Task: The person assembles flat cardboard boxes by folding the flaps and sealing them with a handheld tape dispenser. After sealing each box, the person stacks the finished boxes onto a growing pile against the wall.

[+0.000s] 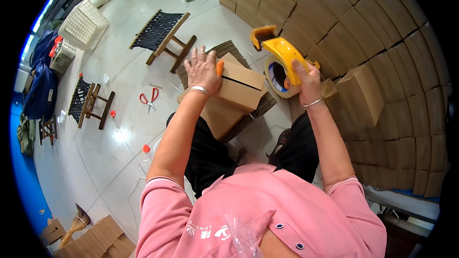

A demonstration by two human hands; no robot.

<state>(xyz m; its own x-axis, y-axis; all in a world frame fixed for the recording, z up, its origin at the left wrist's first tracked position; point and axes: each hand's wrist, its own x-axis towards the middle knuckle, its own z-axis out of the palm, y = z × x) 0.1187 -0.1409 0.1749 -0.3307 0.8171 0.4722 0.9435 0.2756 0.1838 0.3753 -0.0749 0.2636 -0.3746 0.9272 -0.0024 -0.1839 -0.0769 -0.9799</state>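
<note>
The left hand (204, 74) lies outstretched on the cardboard box (241, 82), which is situated above the stack of flat cardboard sheets (233, 49). The right hand (309, 83) grasps the yellow tape dispenser (285, 56), beside the box.

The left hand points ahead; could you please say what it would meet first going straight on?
Probably the black-webbed stool, whose wooden foot lies beyond the left hand; depth is unclear, so it might pass above.
</note>
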